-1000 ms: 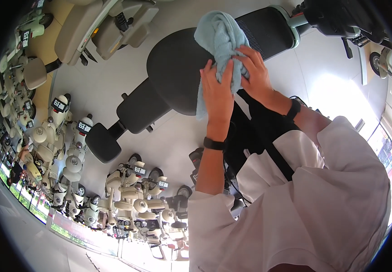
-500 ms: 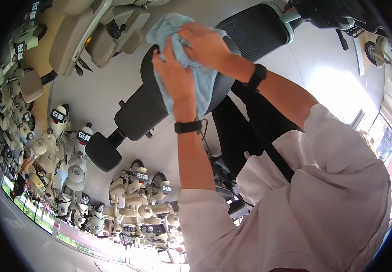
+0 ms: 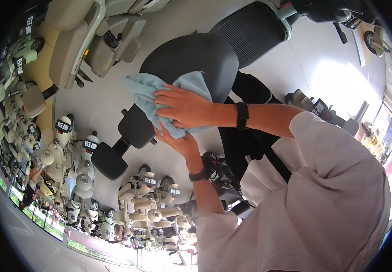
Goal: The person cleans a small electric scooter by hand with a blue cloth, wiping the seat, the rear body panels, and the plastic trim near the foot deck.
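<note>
A pale blue cloth (image 3: 144,90) lies rumpled over the near left edge of a dark seat (image 3: 196,54), under a right hand (image 3: 184,107) with fingers extended; the left hand (image 3: 181,144) touches its near edge, grip unclear. Smoothing the folds should even the contact. Pale scooters (image 3: 83,182) stand left.

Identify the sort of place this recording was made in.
Likely a scooter showroom or shop: many cream and beige scooters with rounded headlamps parked close together, a smooth pale floor, and glass windows with greenery beyond.
</note>
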The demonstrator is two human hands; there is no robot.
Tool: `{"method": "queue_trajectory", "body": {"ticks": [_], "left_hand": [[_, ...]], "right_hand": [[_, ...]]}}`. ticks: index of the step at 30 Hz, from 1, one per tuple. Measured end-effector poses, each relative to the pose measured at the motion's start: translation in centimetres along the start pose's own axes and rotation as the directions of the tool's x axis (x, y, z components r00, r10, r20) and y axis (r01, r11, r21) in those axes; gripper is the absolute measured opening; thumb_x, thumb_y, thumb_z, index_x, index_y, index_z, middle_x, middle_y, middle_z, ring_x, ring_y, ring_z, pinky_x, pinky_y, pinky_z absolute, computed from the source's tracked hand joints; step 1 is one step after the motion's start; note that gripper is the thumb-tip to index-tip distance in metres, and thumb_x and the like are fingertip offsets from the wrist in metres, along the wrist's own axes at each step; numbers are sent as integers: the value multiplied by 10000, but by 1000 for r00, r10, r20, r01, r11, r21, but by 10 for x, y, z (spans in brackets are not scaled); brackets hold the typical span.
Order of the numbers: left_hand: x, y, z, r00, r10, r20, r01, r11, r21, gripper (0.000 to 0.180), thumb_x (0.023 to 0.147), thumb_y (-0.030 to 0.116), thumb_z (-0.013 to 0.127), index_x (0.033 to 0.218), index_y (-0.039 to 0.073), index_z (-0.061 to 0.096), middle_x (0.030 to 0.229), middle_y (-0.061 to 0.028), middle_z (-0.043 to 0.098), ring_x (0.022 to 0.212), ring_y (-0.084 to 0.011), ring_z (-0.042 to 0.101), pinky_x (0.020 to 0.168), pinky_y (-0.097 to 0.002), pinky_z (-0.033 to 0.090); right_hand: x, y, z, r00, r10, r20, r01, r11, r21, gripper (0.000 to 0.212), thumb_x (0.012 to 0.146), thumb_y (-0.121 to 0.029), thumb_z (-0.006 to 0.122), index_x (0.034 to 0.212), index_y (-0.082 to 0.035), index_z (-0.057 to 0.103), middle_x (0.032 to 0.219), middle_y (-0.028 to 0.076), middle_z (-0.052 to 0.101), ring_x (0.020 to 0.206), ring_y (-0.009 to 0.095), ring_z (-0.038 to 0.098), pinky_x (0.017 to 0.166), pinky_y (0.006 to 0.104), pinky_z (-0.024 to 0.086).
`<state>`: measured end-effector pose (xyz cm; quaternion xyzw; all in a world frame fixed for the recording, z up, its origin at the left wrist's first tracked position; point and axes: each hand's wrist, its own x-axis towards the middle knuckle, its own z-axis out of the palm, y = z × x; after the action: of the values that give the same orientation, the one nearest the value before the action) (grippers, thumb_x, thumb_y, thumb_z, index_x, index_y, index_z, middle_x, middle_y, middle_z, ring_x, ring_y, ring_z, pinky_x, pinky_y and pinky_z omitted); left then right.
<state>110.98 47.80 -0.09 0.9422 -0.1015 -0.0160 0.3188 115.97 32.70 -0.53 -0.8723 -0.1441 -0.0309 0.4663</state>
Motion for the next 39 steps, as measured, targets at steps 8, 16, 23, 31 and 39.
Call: {"method": "queue_trajectory", "body": {"ticks": [8, 16, 23, 31, 39], "left_hand": [[99, 81, 52, 984, 21, 178, -12, 999, -53, 644, 811, 12, 659, 1406, 108, 435, 1430, -272, 351, 1284, -472, 398, 1065, -547, 355], [-5, 73, 32, 903, 283, 324, -289, 957, -30, 587, 784, 16, 674, 1340, 118, 512, 1401, -227, 412, 1343, -436, 365, 1105, -603, 270], [12, 51, 24, 984, 146, 106, -150, 988, 28, 636, 819, 8, 641, 1399, 54, 386, 1426, -196, 419, 1319, -447, 401, 1117, -612, 248], [-37, 112, 91, 996, 81, 27, -65, 927, -369, 571, 776, -30, 669, 1318, 11, 495, 1215, -201, 484, 1107, -401, 520, 971, -503, 407], [-44, 178, 194, 782, 264, 565, 184, 768, -613, 627, 740, -121, 654, 1310, 124, 561, 1249, -173, 480, 1124, -374, 527, 935, -428, 480]], "right_hand": [[-3, 62, -74, 925, 209, -318, -287, 932, -223, 367, 704, -174, 723, 1055, -109, 638, 1227, 73, 578, 1229, 300, 489, 1024, 419, 440], [-118, 5, -63, 909, 342, -240, -376, 920, -111, 505, 666, -78, 749, 1152, -100, 613, 1395, 87, 462, 1369, 341, 370, 1028, 439, 464], [-42, 32, -64, 997, 68, -32, -70, 996, -51, 462, 634, -170, 747, 1077, -100, 638, 1290, 94, 527, 1355, 287, 388, 1143, 492, 309], [-130, 20, -103, 848, 433, -305, -399, 901, 171, 388, 663, -44, 693, 1046, -90, 654, 1255, 91, 583, 1204, 295, 537, 967, 406, 491], [-255, 71, -145, 351, 825, -443, -761, 527, 378, 362, 783, -4, 577, 1142, 0, 626, 1202, 144, 607, 1141, 265, 582, 1004, 343, 430]]}}
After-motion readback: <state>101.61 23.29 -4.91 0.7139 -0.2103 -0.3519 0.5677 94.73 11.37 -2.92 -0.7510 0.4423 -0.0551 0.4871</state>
